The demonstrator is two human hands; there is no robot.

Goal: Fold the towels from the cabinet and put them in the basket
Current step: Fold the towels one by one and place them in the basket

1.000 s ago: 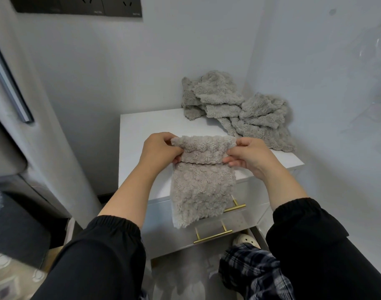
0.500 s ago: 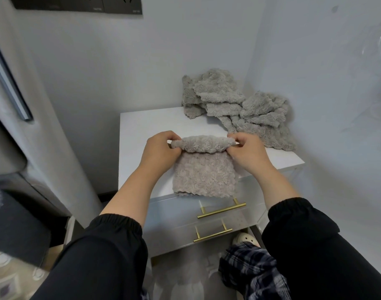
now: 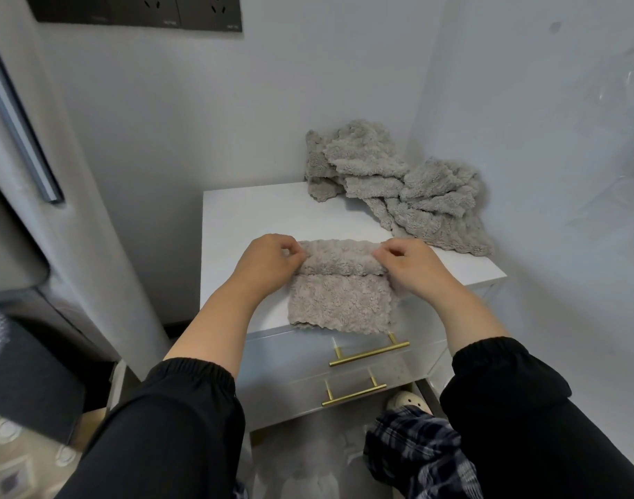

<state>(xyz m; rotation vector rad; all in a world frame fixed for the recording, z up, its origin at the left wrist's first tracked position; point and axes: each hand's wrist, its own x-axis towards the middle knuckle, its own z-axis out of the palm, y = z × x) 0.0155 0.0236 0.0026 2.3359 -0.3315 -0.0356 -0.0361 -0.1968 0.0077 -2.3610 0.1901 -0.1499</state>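
A grey fluffy towel (image 3: 340, 300) lies on the front of the white cabinet top (image 3: 243, 225), its upper part folded over toward me and its lower edge hanging slightly over the front. My left hand (image 3: 268, 261) pinches the fold's left end. My right hand (image 3: 412, 262) pinches its right end. A heap of several unfolded grey towels (image 3: 398, 181) sits at the back right of the cabinet top, in the wall corner. No basket is in view.
The cabinet has two drawers with gold bar handles (image 3: 369, 352). White walls close in behind and on the right. A grey appliance (image 3: 16, 167) stands at the left. A foot in a white shoe (image 3: 409, 403) shows under the cabinet front.
The towel went from hanging in front of the drawers to lying on the cabinet top. Both hands moved forward and down with it, holding the folded edge.
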